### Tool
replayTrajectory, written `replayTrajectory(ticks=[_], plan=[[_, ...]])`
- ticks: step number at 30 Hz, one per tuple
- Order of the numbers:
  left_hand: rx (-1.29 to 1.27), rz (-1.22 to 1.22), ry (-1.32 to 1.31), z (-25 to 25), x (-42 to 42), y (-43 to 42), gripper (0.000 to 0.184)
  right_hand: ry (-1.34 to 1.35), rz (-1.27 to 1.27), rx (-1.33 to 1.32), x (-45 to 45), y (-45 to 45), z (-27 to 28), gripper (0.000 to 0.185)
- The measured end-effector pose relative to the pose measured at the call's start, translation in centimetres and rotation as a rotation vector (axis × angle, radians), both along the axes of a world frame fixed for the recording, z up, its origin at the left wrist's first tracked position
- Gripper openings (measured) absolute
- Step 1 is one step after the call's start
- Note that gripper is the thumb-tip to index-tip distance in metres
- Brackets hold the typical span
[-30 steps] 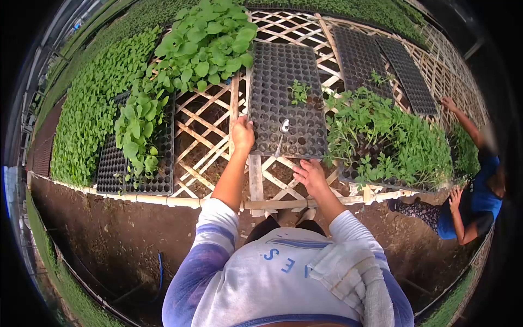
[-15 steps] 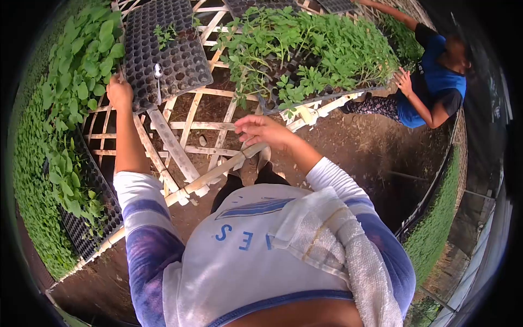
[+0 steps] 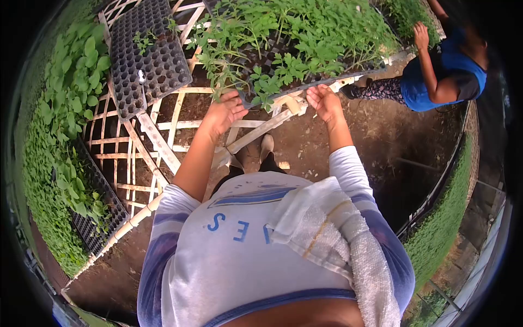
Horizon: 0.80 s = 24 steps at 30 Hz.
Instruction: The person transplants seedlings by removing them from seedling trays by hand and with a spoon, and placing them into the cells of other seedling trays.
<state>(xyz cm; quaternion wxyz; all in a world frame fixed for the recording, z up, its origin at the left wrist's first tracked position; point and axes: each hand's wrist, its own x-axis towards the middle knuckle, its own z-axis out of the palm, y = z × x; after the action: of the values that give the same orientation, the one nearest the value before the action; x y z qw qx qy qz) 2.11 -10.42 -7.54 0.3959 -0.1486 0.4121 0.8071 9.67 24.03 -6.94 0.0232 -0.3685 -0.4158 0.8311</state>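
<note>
A black seedling tray full of leafy green seedlings lies in front of me on a slatted bench. My left hand is by the tray's near left corner, fingers stretched out and holding nothing. Close to the front edge, further right, my right hand is open with its palm turned up; whether its fingertips touch the tray I cannot tell. To the left sits another black cell tray, mostly bare cells, with a small seedling and a metal spoon on it.
White slats of the bench show between the trays. Dense broad-leaved plants and a third tray stand at the left. At the upper right is a person in a blue top, one hand raised. Bare soil runs below the bench.
My left hand has left the mostly bare tray and moved right to the seedling tray. My right hand has moved right and up to its front edge. The other person's hand has risen.
</note>
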Motion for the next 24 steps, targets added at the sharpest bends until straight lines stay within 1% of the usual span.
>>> replayTrajectory(ticks=[1, 3, 4, 5, 6, 7, 8, 9, 10, 11, 12, 13, 14, 15, 16, 17, 18, 19, 20, 21, 22, 23, 24], plan=[[-0.007, 0.005, 0.003, 0.1, -0.4, 0.3, 0.038, -0.023, 0.031, 0.023, 0.1, -0.2, 0.3, 0.013], [-0.15, -0.009, 0.053, 0.2, -1.0, 0.9, 0.029, -0.045, 0.067, 0.044, 0.7, -0.7, 1.0, 0.014], [-0.158, 0.007, 0.067, 0.7, -1.1, 1.2, 0.022, -0.104, 0.274, 0.161, 1.2, -1.4, 1.8, 0.016], [-0.161, 0.015, 0.068, 1.3, -1.1, 1.4, 0.022, -0.16, 0.483, 0.28, 1.8, -2.3, 2.9, 0.018], [-0.184, 0.008, 0.08, 2.1, -1.2, 1.6, 0.022, -0.173, 0.694, 0.309, 2.1, -4.0, 4.7, 0.021], [-0.21, 0.005, 0.088, 2.6, -1.0, 1.7, 0.021, -0.075, 0.893, 0.36, 2.3, -5.6, 5.1, 0.021], [-0.213, 0.024, 0.084, 2.9, -0.8, 1.8, 0.021, 0.093, 1.007, 0.417, 1.8, -8.1, 6.5, 0.018], [-0.224, 0.056, 0.102, 1.9, -0.5, 1.8, 0.024, 0.236, 1.05, 0.592, 1.0, -11.3, 7.6, 0.018], [-0.171, 0.036, 0.116, 0.7, -0.3, 1.4, 0.025, 0.352, 1.05, 0.847, -0.1, -15.1, 10.7, 0.018], [-0.116, 0.014, 0.134, 0.1, -0.3, 0.6, 0.026, 0.6, 1.04, 1.067, -1.3, -18.1, 12.9, 0.018], [-0.134, 0.037, 0.139, 1.1, 0.2, -0.5, 0.026, 0.823, 1.052, 1.286, -3.0, -20.7, 13.6, 0.019], [-0.277, 0.012, 0.217, 2.8, 1.2, -1.3, 0.026, 0.989, 1.079, 1.408, -5.3, -22.8, 12.2, 0.021], [-0.404, -0.085, 0.23, 2.6, 0.4, -2.3, 0.024, 1.142, 1.094, 1.533, -7.8, -24.5, 10.8, 0.022], [-0.527, -0.191, 0.242, 2.4, -0.5, -3.4, 0.024, 1.024, 1.253, 1.822, -9.8, -26.1, 10.3, 0.026], [-0.64, -0.301, 0.252, 2.0, -1.4, -4.4, 0.024, 0.908, 1.319, 1.998, -11.4, -27.0, 9.5, 0.029], [-0.866, -0.414, 0.416, 2.5, -3.4, -7.1, 0.019, 0.853, 1.275, 2.146, -12.7, -26.9, 8.2, 0.03], [-1.018, -0.359, 0.507, 3.4, -4.7, -9.9, 0.022, 0.742, 1.261, 2.296, -13.8, -26.8, 7.7, 0.03], [-1.378, -0.274, 0.846, 0.4, -7.0, -13.9, 0.024, 0.593, 1.351, 2.383, -14.5, -26.4, 8.0, 0.031], [-1.677, -0.2, 1.025, 3.0, -7.5, -15.7, 0.032, 0.441, 1.435, 2.444, -14.9, -25.8, 9.3, 0.032], [-1.864, -0.16, 0.996, 4.7, -8.0, -16.9, 0.039, 0.285, 1.526, 2.499, -14.9, -25.1, 10.3, 0.032], [-1.931, -0.2, 0.874, 5.6, -9.0, -18.1, 0.043, 0.245, 1.457, 2.533, -15.0, -23.9, 10.1, 0.032], [-2.006, -0.244, 0.796, 5.2, -10.0, -19.3, 0.042, 0.209, 1.388, 2.57, -15.2, -22.6, 10.1, 0.033], [-2.013, -0.294, 0.77, 4.5, -10.6, -20.1, 0.04, 0.202, 1.336, 2.485, -15.4, -21.3, 10.1, 0.035]])
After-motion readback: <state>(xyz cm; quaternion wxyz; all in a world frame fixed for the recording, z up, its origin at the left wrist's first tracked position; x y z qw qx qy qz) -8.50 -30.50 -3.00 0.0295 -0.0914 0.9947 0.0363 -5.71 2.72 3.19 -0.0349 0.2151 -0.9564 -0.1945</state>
